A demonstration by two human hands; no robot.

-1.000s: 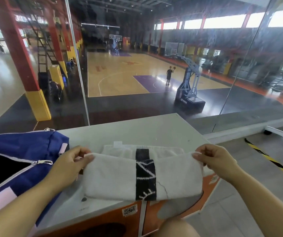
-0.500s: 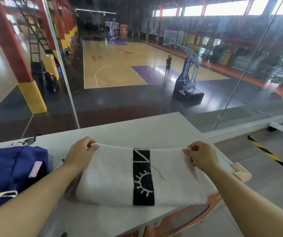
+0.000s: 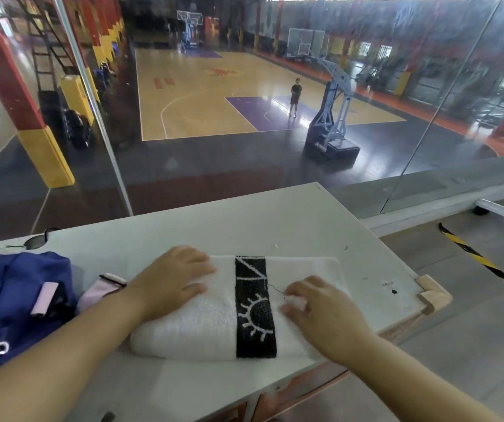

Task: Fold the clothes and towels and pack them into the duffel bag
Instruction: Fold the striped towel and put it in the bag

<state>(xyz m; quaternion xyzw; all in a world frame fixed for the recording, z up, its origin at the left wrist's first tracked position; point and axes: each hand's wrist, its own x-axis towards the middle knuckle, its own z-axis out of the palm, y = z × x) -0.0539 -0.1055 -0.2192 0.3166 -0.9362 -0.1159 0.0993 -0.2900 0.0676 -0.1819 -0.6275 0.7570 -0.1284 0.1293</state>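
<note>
Both hands have left the far edge of the folded towel (image 3: 208, 327) and now lie on top of it. At the left on the table (image 3: 275, 226) sits the duffel bag (image 3: 16, 300). Left hand (image 3: 171, 281) presses flat, fingers straight. Right hand (image 3: 320, 309) has bent fingers at a loose thread (image 3: 276, 288); I cannot tell if it pinches.
</note>
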